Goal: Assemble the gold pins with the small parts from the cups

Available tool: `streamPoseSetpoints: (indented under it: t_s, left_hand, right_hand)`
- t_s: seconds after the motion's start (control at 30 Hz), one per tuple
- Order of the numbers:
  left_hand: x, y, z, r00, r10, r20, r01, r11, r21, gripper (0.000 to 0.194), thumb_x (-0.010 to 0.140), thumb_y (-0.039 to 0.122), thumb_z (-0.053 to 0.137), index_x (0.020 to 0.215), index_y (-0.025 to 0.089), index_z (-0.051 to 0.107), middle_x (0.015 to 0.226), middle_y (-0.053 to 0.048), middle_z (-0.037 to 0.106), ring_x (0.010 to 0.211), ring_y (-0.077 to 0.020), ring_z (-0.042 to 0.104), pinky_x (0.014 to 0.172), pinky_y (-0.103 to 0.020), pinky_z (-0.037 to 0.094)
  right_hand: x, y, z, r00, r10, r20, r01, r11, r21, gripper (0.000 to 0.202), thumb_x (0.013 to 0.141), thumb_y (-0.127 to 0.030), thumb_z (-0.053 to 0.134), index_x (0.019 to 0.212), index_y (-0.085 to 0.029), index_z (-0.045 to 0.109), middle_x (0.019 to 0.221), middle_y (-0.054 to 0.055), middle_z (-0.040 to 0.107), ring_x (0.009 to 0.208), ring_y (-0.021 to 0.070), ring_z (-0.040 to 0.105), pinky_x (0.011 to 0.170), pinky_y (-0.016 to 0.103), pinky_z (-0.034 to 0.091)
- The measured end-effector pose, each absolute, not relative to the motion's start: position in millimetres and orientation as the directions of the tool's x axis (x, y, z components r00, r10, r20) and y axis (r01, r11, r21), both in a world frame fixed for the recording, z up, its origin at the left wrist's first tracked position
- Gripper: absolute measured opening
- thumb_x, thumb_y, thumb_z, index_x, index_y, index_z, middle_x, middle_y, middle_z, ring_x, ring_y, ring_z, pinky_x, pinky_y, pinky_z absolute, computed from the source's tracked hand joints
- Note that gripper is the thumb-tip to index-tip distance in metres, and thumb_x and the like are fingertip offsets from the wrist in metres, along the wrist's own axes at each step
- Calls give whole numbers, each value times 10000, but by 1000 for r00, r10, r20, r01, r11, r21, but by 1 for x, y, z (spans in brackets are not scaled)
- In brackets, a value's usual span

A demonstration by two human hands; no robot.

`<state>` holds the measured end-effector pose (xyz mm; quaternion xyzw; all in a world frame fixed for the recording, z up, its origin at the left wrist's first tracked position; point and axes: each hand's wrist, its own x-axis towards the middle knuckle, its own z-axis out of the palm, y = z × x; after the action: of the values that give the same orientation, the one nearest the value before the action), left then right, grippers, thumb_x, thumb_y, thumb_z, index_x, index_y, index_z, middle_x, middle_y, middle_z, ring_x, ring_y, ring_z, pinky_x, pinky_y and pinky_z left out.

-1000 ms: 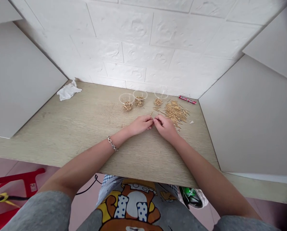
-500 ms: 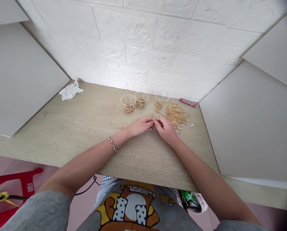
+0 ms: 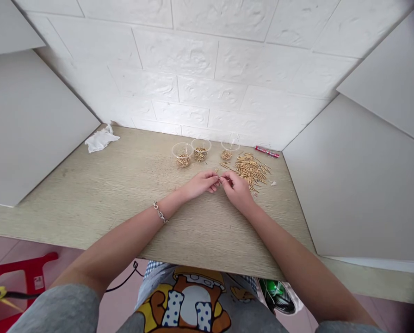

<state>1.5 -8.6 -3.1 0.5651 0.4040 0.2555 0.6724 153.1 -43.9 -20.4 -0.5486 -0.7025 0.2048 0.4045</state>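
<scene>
Near the middle of the table, my left hand [image 3: 202, 184], with a chain bracelet on its wrist, pinches a thin gold-coloured rod [image 3: 217, 170] whose tip sticks up past the fingers. My right hand [image 3: 237, 189] meets it, thumb and fingertips pressed together; anything between them is too small to make out. Just beyond my right hand lies a loose pile of thin gold-coloured rods [image 3: 251, 167]. Behind my hands stand a left clear cup [image 3: 183, 160], a middle clear cup [image 3: 200, 153] and a right clear cup [image 3: 226, 154], each holding small gold-coloured pieces.
A red wrapped stick-shaped packet [image 3: 267, 151] lies by the wall at the back right. Crumpled white tissue [image 3: 101, 138] sits at the back left. Pale panels [image 3: 359, 185] border the table [image 3: 123, 180] on both sides. Tiny grains are scattered left of the cups.
The view has tilted slightly, so everything sits a little lower in the picture. My hands stay together in nearly the same pinch; the gold-coloured rod is still in my left fingers.
</scene>
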Motion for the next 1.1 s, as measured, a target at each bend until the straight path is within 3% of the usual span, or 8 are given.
streamPoseSetpoints:
  t_s: [0.57, 1.1]
  left_hand:
    - [1, -7, -6, 506, 815, -283, -2, 329, 944, 132, 796, 260, 547, 758, 135, 524, 716, 10, 570, 548, -33, 507, 579, -186, 431]
    - [2, -7, -5, 526, 807, -268, 112, 247, 962, 152, 792, 280, 510, 727, 143, 517, 688, 25, 536, 590, -51, 500, 617, -207, 431]
  right_hand:
    - [152, -43, -20, -44, 934, 353, 615, 304, -728, 155, 818, -306, 466, 784, -196, 570, 651, -1, 591, 529, 122, 474, 549, 249, 372]
    - [153, -43, -19, -108, 944, 311, 603, 311, -735, 134, 812, -265, 466, 783, -196, 577, 700, 4, 618, 572, 120, 504, 578, 243, 380]
